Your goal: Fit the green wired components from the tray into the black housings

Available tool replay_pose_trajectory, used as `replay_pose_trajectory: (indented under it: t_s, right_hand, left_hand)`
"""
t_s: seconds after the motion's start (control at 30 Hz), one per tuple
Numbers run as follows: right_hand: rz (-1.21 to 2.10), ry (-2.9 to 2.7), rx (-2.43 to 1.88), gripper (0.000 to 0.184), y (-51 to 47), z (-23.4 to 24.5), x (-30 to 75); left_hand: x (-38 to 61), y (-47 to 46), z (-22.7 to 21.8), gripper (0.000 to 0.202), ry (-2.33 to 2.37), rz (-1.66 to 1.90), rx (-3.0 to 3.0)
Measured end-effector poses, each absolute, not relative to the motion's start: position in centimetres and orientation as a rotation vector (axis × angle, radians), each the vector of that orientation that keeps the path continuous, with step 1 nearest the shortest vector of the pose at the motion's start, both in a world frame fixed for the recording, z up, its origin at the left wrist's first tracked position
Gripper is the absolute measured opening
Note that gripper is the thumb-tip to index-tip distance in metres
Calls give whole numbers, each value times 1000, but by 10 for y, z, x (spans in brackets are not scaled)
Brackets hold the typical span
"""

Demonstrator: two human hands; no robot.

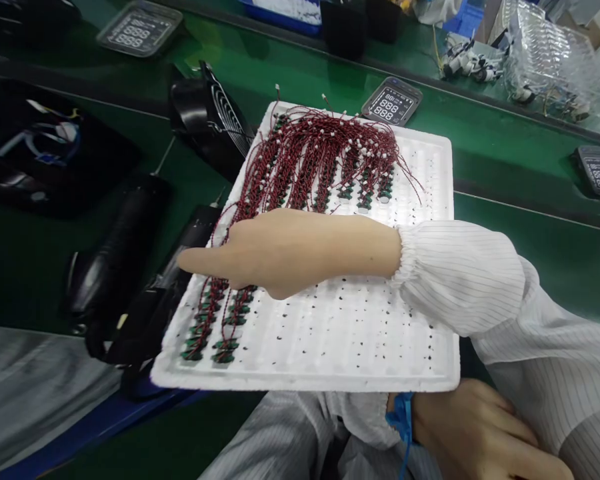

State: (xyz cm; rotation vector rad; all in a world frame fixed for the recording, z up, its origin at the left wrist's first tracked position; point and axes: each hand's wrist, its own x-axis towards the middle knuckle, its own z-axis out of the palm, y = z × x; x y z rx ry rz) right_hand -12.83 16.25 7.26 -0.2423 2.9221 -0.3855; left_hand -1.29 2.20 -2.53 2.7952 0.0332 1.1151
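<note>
Above a white foam tray [325,353], my right hand [280,253] reaches across to the left. Its index finger is stretched out past the tray's left side, the other fingers are curled under and mostly hidden, and nothing shows in it. Small green circuit boards [223,351] stand in rows in the tray. Twisted red-and-black wires [325,130] with white plugs run from them and lie bunched at the far end. My left hand [485,427] rests low at the right, below the tray's near edge, back up, fingers loosely spread and partly cut off, with a blue band at its wrist.
Black handheld devices [125,240] and a black round-fronted part [205,113] lie left of the tray. Display modules [393,101] lie on the green bench [520,233]. Clear plastic trays [555,67] stand at the back right. Another person's grey clothing [35,393] shows at lower left.
</note>
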Motion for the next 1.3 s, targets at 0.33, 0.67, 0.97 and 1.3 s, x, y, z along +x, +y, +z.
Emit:
replay_pose_trajectory:
  t_s: [0.33, 0.67, 0.97, 1.3]
  right_hand:
    - [-523, 2928, -323, 62, 148, 82, -125]
    - [-739, 2911, -346, 44, 153, 83, -121]
    - [-1064, 2803, -427, 23, 160, 82, -125]
    - [-1144, 2798, -433, 26, 160, 93, -121]
  left_hand:
    - [-11, 25, -7, 58, 16, 696, 2641]
    - [-8, 29, -7, 56, -29, 915, 2643]
    - [-3, 12, -26, 46, 175, 1235, 2746]
    - [-11, 15, -14, 44, 181, 1143, 2806]
